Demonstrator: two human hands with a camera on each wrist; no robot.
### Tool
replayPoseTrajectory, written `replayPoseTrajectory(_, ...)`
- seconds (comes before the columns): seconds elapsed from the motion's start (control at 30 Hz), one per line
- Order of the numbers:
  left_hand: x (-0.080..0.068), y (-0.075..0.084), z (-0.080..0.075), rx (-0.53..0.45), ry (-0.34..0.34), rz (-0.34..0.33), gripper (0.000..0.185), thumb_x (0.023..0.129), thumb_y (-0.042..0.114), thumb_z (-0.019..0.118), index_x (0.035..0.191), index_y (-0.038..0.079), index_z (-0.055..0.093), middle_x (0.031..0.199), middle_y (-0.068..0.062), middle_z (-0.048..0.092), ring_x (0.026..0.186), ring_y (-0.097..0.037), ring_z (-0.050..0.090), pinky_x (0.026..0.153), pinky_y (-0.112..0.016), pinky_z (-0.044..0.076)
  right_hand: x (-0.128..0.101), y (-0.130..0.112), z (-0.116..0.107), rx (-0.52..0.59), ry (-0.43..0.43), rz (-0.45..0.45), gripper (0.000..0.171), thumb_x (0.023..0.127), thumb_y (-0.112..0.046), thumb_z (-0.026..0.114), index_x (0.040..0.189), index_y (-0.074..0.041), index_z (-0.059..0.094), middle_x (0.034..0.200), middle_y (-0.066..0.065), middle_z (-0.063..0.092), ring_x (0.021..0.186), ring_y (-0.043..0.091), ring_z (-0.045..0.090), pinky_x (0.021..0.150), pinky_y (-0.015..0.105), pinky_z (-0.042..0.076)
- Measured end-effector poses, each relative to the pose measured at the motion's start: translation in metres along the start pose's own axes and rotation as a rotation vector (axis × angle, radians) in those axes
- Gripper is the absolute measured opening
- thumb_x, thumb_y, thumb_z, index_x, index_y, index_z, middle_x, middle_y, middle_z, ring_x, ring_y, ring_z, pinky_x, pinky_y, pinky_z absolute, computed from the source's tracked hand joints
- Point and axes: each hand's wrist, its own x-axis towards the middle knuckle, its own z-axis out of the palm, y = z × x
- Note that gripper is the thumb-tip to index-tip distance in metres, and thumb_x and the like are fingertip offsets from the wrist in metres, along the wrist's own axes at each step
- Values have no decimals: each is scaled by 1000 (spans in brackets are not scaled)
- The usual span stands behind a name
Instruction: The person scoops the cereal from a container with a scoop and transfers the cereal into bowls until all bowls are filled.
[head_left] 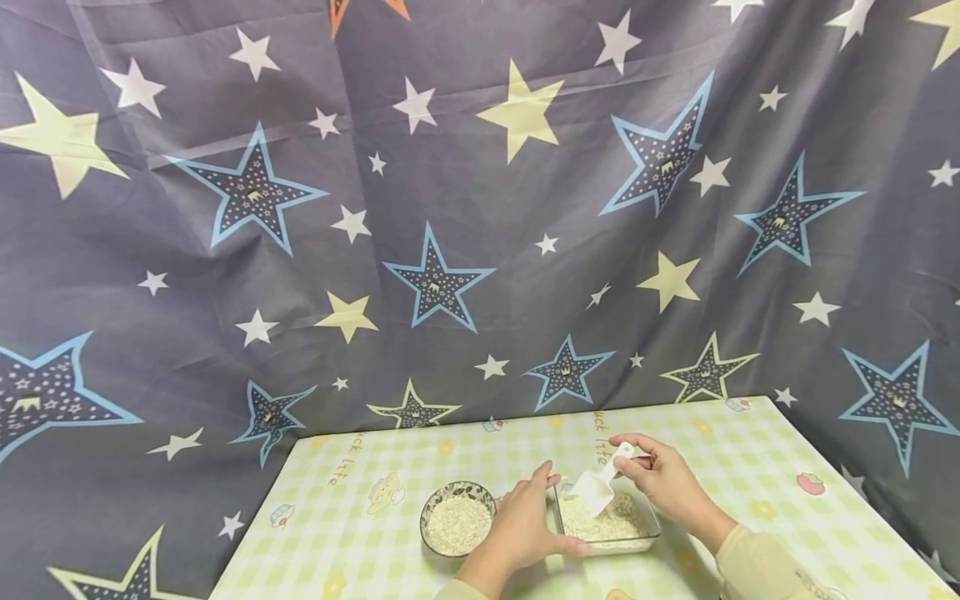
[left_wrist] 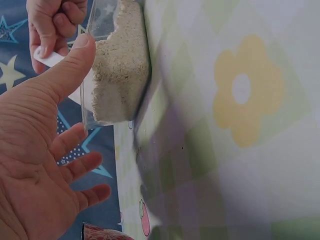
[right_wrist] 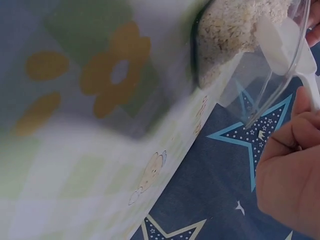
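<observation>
A clear rectangular container of white rice grains stands near the table's front edge. My left hand rests at its left end, thumb against the rim and the other fingers spread and straight beside it. My right hand pinches the handle of a white plastic scoop, whose blade points down into the rice. In the right wrist view the scoop lies inside the container, above my right hand.
A round glass bowl full of the same grains stands just left of my left hand. The table carries a green checked cloth with flowers and cartoons. A star-patterned dark curtain hangs close behind and to both sides.
</observation>
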Motion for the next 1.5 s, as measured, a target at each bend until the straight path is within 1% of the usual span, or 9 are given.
replayPoseTrajectory(0.17,0,0,-1,2,18,11,129,63,57,100,165,8,37,154,5,64,140,-39,58,115,-81,36,-3,3,-3,34,17,83,44,104,-15,70,144,0,60,92,18,81,49,2,35,47,17,33)
replayPoseTrajectory(0.37,-1,0,-2,-5,21,6,130,62,57,100,165,9,37,155,6,63,141,-37,58,117,-80,35,-11,5,1,140,71,252,48,103,-12,69,146,6,58,84,8,81,46,2,32,45,18,32)
replayPoseTrajectory(0.53,-1,0,-1,-10,26,5,129,62,55,101,165,9,38,154,6,64,140,-36,58,117,-79,35,-16,7,7,174,114,289,49,102,-12,71,144,9,58,81,4,80,48,2,36,46,18,35)
replayPoseTrajectory(0.77,-1,0,2,-13,18,4,128,63,55,100,164,8,37,155,5,63,140,-37,58,117,-80,34,-24,11,7,206,151,380,51,105,-16,68,149,6,54,82,5,82,49,3,34,45,17,29)
replayPoseTrajectory(1.0,-2,0,4,-21,16,-12,127,63,55,100,164,8,38,155,5,63,141,-39,58,116,-85,30,-28,12,6,283,147,399,54,106,-20,67,151,5,52,81,1,82,52,3,38,47,18,28)
replayPoseTrajectory(1.2,-3,0,4,-25,17,-10,127,64,54,100,164,8,38,155,4,63,141,-40,58,116,-85,29,-30,15,3,302,152,421,52,108,-21,65,152,2,50,83,-3,82,53,2,39,48,18,30)
replayPoseTrajectory(1.3,-3,1,4,-29,12,-6,126,64,54,100,164,8,38,156,4,62,141,-39,57,116,-84,30,-31,19,0,318,156,429,45,108,-24,63,147,-1,56,84,-7,81,54,2,39,49,18,32)
replayPoseTrajectory(1.37,-3,1,4,-29,9,-8,126,64,54,100,164,9,38,156,5,62,142,-39,57,116,-85,28,-31,22,-3,344,156,432,36,109,-25,63,138,-4,61,85,-9,80,54,1,39,49,17,33)
replayPoseTrajectory(1.5,-2,1,4,-22,10,-4,126,64,54,100,164,9,38,156,5,62,142,-40,57,115,-87,27,-32,27,-11,452,142,441,20,110,-22,60,125,-11,65,86,-9,79,54,-1,39,48,15,34)
